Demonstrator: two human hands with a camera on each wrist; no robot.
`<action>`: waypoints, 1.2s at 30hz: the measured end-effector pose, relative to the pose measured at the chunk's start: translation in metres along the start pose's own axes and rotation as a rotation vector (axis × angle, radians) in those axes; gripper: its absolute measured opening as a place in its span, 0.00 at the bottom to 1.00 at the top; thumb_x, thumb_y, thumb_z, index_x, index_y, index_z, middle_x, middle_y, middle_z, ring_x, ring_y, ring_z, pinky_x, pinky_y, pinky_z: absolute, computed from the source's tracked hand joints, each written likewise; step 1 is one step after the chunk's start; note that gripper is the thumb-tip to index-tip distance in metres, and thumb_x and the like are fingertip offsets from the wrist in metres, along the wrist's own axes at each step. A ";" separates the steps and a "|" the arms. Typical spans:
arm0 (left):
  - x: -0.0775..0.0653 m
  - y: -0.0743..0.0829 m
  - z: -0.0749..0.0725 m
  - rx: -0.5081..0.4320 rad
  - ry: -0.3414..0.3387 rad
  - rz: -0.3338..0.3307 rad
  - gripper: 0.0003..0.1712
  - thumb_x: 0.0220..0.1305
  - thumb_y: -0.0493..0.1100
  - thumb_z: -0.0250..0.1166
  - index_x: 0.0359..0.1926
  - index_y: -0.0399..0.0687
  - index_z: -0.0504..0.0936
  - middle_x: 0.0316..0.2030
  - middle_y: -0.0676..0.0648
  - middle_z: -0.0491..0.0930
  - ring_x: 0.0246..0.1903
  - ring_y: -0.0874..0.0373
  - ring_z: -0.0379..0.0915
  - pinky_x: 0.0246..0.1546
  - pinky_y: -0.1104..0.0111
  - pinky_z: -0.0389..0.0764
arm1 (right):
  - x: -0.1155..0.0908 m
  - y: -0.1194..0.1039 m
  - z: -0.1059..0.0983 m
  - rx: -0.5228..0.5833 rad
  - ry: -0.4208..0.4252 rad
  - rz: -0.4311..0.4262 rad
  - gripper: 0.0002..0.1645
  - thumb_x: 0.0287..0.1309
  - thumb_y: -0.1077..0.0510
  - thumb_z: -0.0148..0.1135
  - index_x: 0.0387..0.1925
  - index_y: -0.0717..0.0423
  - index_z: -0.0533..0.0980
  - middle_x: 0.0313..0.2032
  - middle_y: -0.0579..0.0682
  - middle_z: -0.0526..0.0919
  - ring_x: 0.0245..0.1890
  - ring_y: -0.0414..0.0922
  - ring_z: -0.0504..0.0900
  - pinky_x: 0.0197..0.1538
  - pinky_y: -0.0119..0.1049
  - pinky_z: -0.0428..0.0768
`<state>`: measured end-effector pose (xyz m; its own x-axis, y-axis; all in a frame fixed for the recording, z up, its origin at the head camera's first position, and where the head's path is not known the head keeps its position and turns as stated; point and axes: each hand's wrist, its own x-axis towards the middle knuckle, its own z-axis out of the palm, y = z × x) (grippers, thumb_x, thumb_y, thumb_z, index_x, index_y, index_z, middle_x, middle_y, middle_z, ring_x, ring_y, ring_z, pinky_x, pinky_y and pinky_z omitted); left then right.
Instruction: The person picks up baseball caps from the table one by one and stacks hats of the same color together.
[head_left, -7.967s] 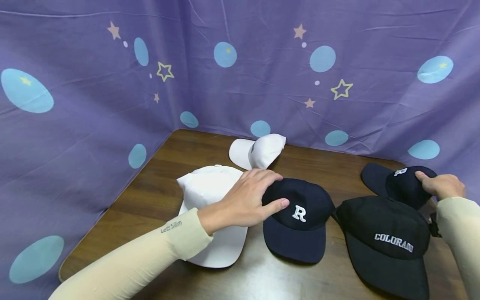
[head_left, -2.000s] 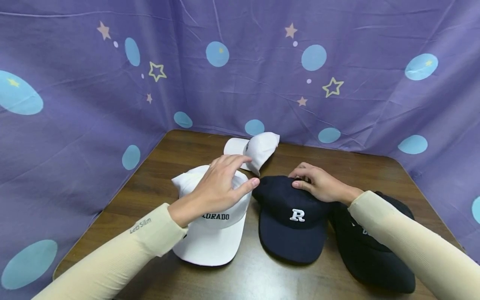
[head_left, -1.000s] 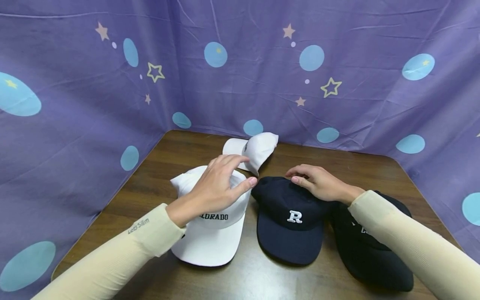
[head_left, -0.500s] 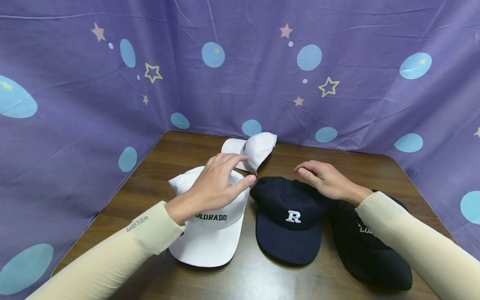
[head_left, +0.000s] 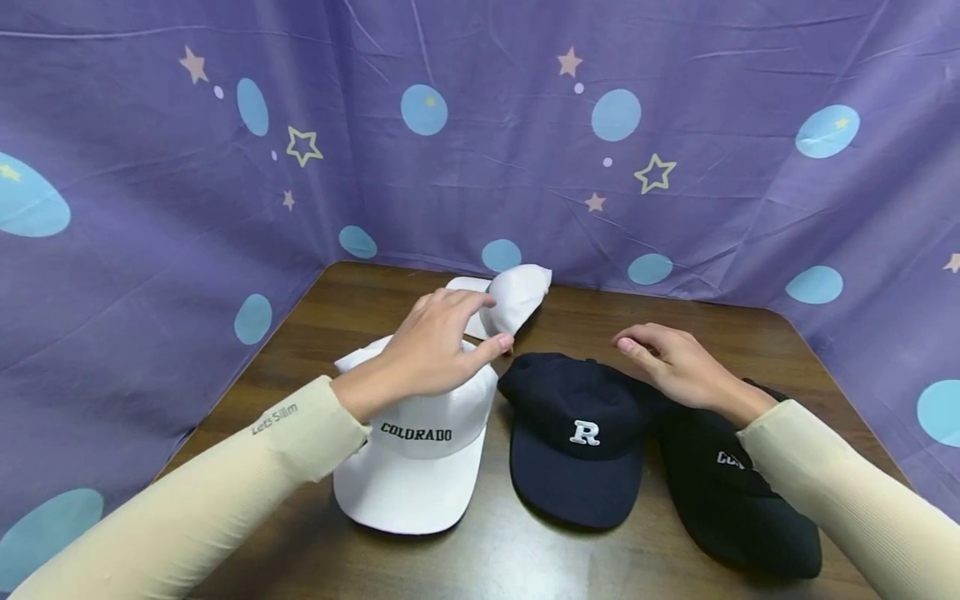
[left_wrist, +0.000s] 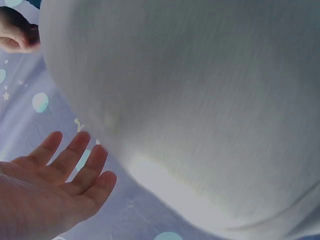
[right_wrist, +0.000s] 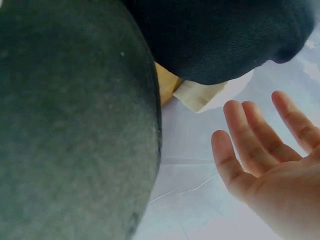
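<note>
Over the white COLORADO cap [head_left: 423,475] hovers my left hand [head_left: 435,343], its fingers loosely bent and holding nothing. The left wrist view shows the white cap's crown [left_wrist: 190,100] large beside the hand [left_wrist: 62,187]. My right hand [head_left: 678,364] is relaxed in the air, just behind and right of the navy cap [head_left: 573,487] with the white R. Under the right forearm lies a black cap [head_left: 742,517], its lettering partly covered by the sleeve. In the right wrist view, the right hand's spread fingers [right_wrist: 242,142] touch nothing.
Another white cap [head_left: 520,296] lies on its side at the back of the brown wooden table [head_left: 360,300], its brim pointing left. A purple cloth [head_left: 495,183] with stars and blue ovals hangs behind and on the sides.
Eight seconds ago my right hand held a second navy R cap at the far right; that spot no longer shows it. Since then the hand has released the middle navy cap and drawn right.
</note>
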<state>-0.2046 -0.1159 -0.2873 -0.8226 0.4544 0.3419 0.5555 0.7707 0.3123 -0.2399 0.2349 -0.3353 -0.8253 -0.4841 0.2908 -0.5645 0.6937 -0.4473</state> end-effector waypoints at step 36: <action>0.117 0.000 -0.004 0.170 -0.300 -0.066 0.33 0.76 0.56 0.57 0.74 0.47 0.67 0.71 0.45 0.70 0.71 0.45 0.63 0.70 0.50 0.63 | -0.036 -0.002 -0.022 -0.015 0.054 0.051 0.16 0.79 0.51 0.51 0.55 0.49 0.82 0.49 0.45 0.87 0.46 0.43 0.83 0.48 0.36 0.79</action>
<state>-0.2999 -0.0646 -0.2437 -0.8690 0.4930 0.0419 0.4927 0.8545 0.1647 -0.2098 0.2628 -0.3261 -0.8521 -0.4189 0.3137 -0.5220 0.7247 -0.4498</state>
